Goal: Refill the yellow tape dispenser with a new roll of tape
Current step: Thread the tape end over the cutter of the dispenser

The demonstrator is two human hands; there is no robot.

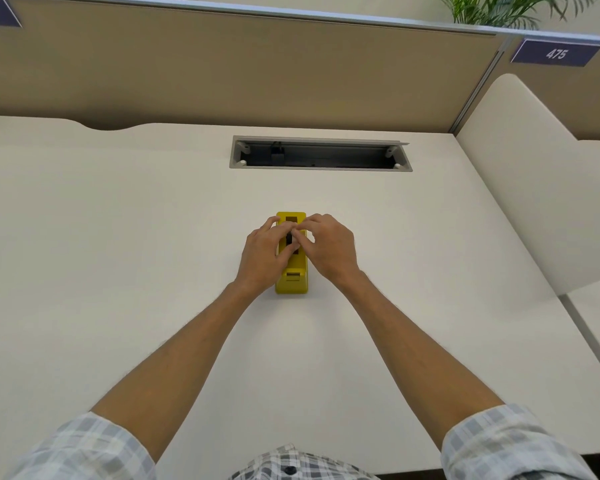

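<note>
Two bare forearms stretch out over the white desk (118,237), meeting mid-desk at the yellow tape dispenser (291,284). Left hand (262,252) and right hand (329,247) curl over its top, fingertips pinched on something dark; can't tell what.

We see our two bare arms. Our left hand (264,252) and right hand (329,245) wear no rings or watch. Our shirt sleeves (510,445) are rolled up past the elbows. The shirt has a check pattern in grey, pale blue and white, with one dark button (290,469) at the front.
</note>
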